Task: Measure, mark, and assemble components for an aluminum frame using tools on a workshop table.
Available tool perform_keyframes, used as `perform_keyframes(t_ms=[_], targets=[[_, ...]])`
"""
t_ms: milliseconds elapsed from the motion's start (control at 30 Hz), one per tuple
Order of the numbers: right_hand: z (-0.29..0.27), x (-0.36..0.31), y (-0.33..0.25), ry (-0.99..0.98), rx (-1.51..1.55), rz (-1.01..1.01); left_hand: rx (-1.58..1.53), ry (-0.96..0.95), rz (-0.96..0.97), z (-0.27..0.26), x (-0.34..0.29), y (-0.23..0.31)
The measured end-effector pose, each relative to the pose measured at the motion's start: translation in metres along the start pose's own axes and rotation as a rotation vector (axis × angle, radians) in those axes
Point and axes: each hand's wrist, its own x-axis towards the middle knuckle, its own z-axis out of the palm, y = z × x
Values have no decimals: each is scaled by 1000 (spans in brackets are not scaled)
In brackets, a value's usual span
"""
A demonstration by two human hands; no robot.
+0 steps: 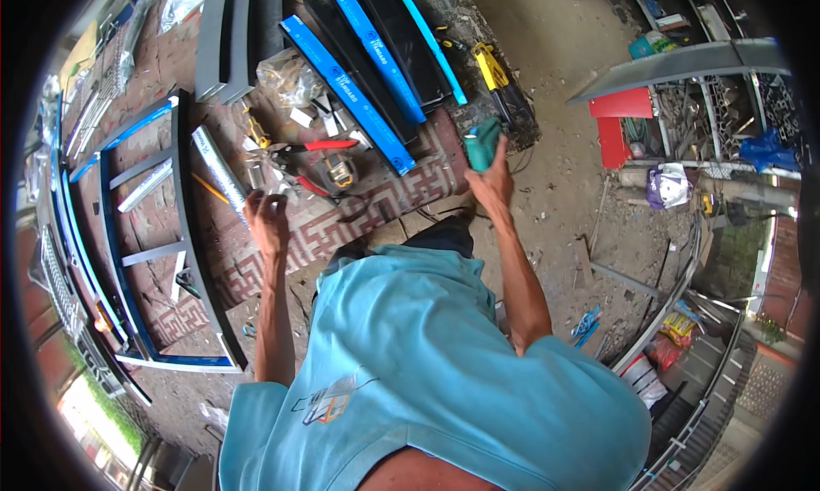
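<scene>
My right hand (493,184) is wrapped round a green power tool (481,148) at the table's right corner; its exact kind cannot be made out. Over the table's near edge, my left hand (267,220) has its fingers curled together, and whatever they may hold is too small to tell. Just beyond those fingers lies a silver metal bar (218,168), with a yellow pencil (209,187) alongside. To the right of my left hand are red-handled pliers (329,145) and a tape measure (342,172). A dark metal frame with crossbars (198,243) rests at the left.
Blue-filmed black profiles (348,94) lie across the table's far side, beside grey channels (226,43) and a clear plastic bag (290,79). A yellow-and-black hand tool (493,71) lies at the far right corner. Metal racks with scrap and a red panel (611,119) stand to the right.
</scene>
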Motion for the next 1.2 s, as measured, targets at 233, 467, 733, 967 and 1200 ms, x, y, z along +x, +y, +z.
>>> perform_keyframes(t_ms=[233,467,733,967,1200], targets=[[-147,59,77,-566,825,347,-681,-108,-280,77,-39,106],[-184,123,99,-757,488,138,-553,-600,-118,212,-76,298],[-189,142,127,-810,405,1,-422,-791,-10,244,-69,333],[-199,154,108,-884,389,197,-195,-1029,429,247,-59,334],[-194,139,113,-737,327,-147,-292,-519,509,263,-98,306]])
